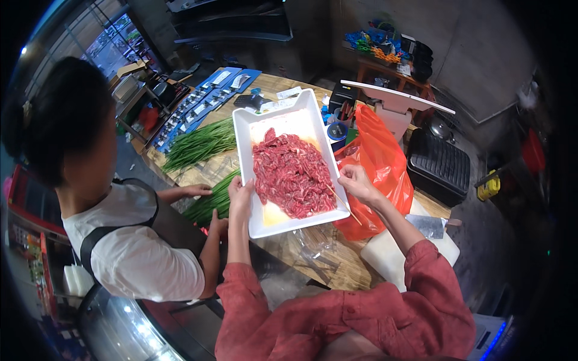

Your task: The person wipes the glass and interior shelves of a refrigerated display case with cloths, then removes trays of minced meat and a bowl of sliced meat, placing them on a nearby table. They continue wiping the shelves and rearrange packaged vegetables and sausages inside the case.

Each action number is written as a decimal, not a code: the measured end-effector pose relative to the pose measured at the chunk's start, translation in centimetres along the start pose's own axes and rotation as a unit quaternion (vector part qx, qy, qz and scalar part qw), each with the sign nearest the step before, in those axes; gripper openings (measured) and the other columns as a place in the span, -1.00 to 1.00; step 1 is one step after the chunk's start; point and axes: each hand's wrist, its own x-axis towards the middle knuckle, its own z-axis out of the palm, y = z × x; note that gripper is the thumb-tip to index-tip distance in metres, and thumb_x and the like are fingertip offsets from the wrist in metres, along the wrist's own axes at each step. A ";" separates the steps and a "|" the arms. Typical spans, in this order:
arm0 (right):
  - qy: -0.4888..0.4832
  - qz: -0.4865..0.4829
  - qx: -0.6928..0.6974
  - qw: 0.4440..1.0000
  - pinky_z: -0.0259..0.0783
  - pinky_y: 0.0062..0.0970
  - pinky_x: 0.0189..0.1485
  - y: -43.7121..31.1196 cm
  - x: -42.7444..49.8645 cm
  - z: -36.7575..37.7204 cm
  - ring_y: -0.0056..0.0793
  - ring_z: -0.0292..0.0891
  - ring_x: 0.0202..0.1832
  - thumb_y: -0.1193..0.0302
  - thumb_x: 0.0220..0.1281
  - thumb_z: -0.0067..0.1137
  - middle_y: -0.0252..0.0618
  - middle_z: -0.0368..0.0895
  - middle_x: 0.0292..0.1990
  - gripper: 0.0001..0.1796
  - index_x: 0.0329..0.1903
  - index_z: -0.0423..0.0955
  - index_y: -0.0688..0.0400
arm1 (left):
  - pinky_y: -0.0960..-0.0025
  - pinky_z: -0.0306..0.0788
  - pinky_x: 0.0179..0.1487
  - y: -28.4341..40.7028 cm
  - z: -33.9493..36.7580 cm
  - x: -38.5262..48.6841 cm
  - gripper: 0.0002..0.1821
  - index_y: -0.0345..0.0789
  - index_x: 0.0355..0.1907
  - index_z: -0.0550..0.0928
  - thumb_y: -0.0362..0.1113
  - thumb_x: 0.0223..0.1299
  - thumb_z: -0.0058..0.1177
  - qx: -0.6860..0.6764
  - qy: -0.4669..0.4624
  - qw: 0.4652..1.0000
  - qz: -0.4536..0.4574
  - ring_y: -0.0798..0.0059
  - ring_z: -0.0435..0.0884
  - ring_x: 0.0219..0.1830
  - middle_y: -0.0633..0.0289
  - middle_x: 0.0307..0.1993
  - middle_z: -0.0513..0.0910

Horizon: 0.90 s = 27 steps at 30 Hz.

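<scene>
A white plastic tray (295,229) of sliced raw red meat (293,176) is held up over the wooden table, tilted in view. My left hand (240,196) grips its left edge, thumb on the rim. My right hand (359,182) is closed at the right rim, by a thin wooden skewer (347,207) that crosses the meat and the rim; whether the fingers pinch the rim is hard to see. Behind my right hand, a red plastic bag (384,167) stands on the table with some meat visible inside.
A co-worker at left touches green chives (216,198); more chives (203,142) lie beyond. A cleaver (426,226) rests on a white cutting board (393,257) at right. A black ridged case (438,164), a white screen on a stand (397,97) and blue clipped boards (198,106) surround the work area.
</scene>
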 end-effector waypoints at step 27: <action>0.067 0.257 -0.061 0.962 0.31 -0.37 -0.64 12.8 16.0 3.9 -0.38 0.40 -0.63 0.47 -0.14 0.02 -0.11 0.44 -0.64 -0.85 -0.60 0.40 0.34 | 0.43 0.20 -0.52 -13.1 -1.0 22.8 -0.82 -0.28 -0.63 0.40 -0.37 -0.04 0.09 0.202 0.035 0.976 -0.079 0.61 0.30 -0.60 0.36 -0.66 0.40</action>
